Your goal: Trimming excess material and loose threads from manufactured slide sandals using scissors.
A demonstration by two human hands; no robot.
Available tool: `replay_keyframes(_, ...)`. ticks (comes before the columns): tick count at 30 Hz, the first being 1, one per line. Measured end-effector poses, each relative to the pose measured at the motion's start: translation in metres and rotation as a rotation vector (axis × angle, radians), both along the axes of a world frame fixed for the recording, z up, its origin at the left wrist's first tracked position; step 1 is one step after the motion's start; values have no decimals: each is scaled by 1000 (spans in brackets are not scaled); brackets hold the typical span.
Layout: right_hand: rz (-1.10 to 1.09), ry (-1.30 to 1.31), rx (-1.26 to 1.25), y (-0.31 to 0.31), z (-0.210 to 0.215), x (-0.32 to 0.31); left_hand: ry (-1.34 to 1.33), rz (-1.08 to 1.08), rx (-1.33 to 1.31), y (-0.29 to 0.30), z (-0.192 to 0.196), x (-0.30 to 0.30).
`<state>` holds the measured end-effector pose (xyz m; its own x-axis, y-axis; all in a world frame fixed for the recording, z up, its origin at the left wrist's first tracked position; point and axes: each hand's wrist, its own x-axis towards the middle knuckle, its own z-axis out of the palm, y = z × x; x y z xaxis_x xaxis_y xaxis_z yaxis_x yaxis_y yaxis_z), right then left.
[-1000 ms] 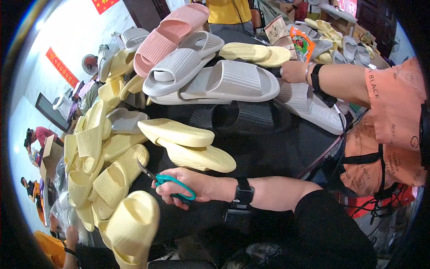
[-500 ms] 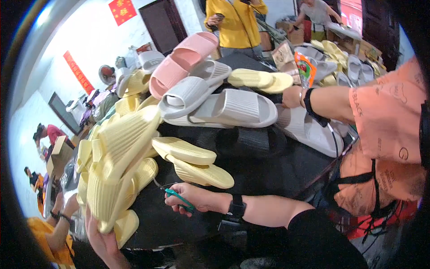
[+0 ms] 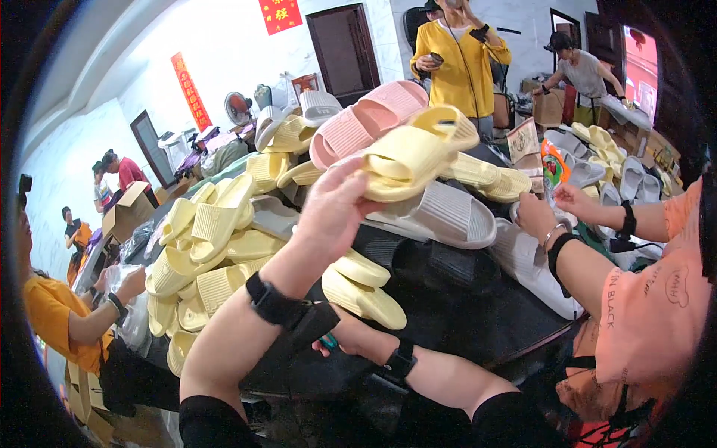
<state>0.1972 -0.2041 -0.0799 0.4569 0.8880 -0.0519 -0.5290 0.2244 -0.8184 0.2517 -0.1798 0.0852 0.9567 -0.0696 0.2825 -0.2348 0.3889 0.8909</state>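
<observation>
My left hand (image 3: 336, 213) is raised over the table and grips a pale yellow slipper (image 3: 407, 160) by its heel end, with the strap up. My right hand (image 3: 351, 342) rests low on the black table (image 3: 463, 299), mostly hidden behind my left forearm. It is closed around green-handled scissors (image 3: 328, 343), of which only a bit of handle shows. A pair of yellow slippers (image 3: 362, 287) lies just beyond my right hand.
A heap of yellow slippers (image 3: 209, 239) fills the table's left side; pink slippers (image 3: 366, 119) and a grey slipper (image 3: 441, 216) lie behind. A co-worker in orange on the right has a hand (image 3: 538, 213) at the table. Another person (image 3: 67, 321) sits at left, others stand behind.
My left hand has come up from the lower left holding a yellow slipper and now holds it high. My right hand with the scissors has stayed low near the pair of slippers.
</observation>
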Motion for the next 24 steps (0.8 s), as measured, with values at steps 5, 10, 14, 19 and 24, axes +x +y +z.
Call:
replay_keyframes(5, -125, -77, -200, -5, 15, -8, 37, 82, 726, 11, 8, 7)
replay_keyframes(10, -35, -199, -128, -4, 16, -4, -124, 184, 1499, 65, 10, 1)
replay_keyframes(14, -14, -271, -202, -7, 13, -2, -60, 29, 1737, 80, -10, -26)
replay_keyframes(19, 20, -322, -227, -3, 17, -9, 298, -67, 1359, 86, -39, -31)
replay_keyframes(24, 30, -294, -199, -2, 10, -7, 344, 25, 851, 54, -44, -25)
